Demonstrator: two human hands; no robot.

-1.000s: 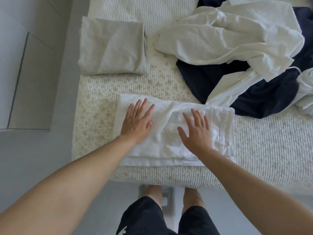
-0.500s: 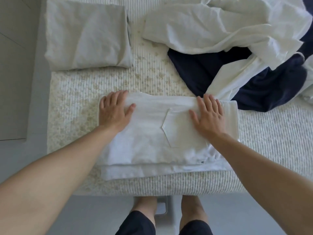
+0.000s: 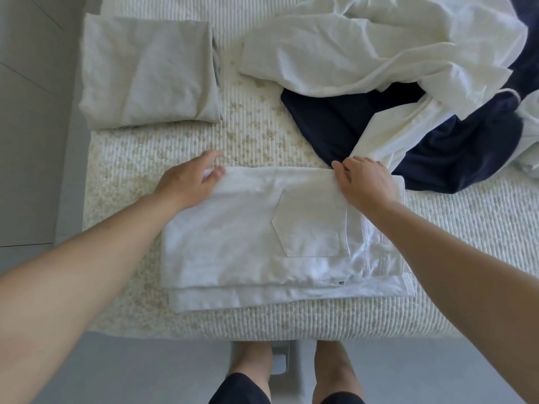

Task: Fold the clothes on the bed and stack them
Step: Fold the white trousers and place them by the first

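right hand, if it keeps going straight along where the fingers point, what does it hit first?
Probably the crumpled white shirt: its sleeve end lies just beyond the right hand, which grips the far edge of the folded white trousers. The navy garment sits right beside that line; depth is unclear, so it could come first.

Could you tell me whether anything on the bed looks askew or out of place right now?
Mostly tidy. The folded white trousers have a lower layer sticking out unevenly along the near edge. A white sleeve from the unfolded heap lies against their far right corner, beside the right hand.
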